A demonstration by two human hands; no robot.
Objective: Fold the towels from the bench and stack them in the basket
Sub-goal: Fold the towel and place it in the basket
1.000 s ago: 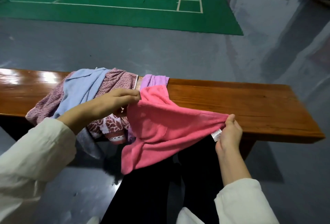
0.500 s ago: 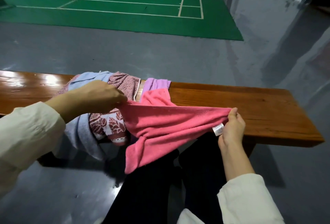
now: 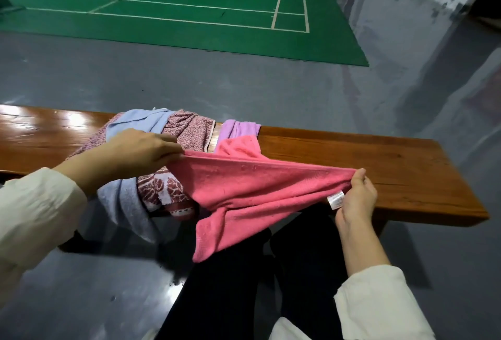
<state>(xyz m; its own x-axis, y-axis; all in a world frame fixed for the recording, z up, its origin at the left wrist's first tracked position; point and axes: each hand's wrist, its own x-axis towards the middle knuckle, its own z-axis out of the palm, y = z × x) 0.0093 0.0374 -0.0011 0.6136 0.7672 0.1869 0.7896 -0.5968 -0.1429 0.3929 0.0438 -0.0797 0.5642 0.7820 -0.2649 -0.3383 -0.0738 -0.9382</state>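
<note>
A pink towel is stretched between my hands in front of the wooden bench. My left hand pinches its left corner above the towel pile. My right hand grips the right corner, beside a white label. The towel's lower part hangs down over my dark trousers, and its far corner still lies on the bench. On the bench lie a light blue towel, a maroon patterned towel and a purple towel. No basket is in view.
The bench runs left to right, with bare wood on its right half and its far left. Grey floor surrounds it, and a green court mat lies beyond. A grey wall stands at the back right.
My left hand has drawn the pink towel's corner leftward over the pile, pulling its top edge taut. My right hand has kept its grip and barely moved.
</note>
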